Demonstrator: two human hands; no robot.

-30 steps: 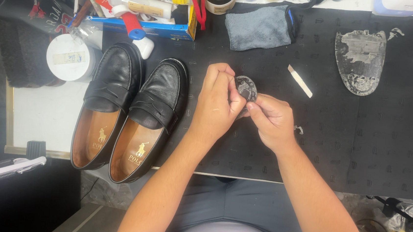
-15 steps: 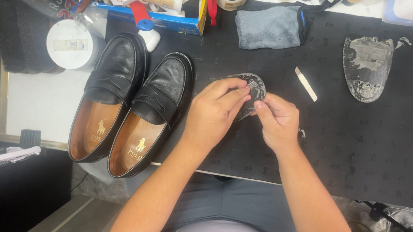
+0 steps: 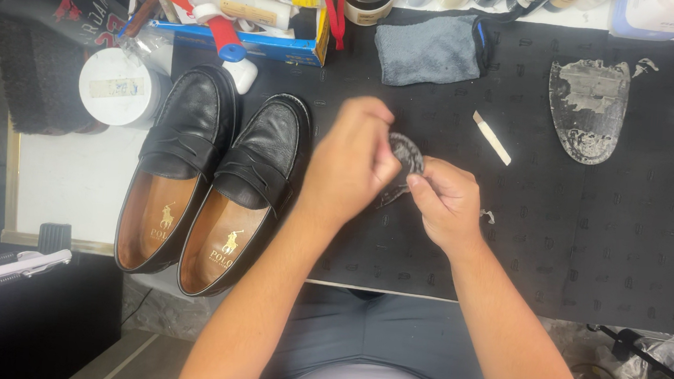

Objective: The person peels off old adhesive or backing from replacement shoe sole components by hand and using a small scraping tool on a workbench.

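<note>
Still pinching the small dark round piece (image 3: pixel 405 156) between left hand (image 3: pixel 353 160) and right hand (image 3: pixel 444 202), both clamped, now lifted slightly (blurry), right of the loafers (image 3: pixel 217 180).

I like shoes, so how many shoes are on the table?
2. Both are black loafers side by side, left of the hands: one nearer the white tub, the other beside the left hand. None looks hidden.
</note>
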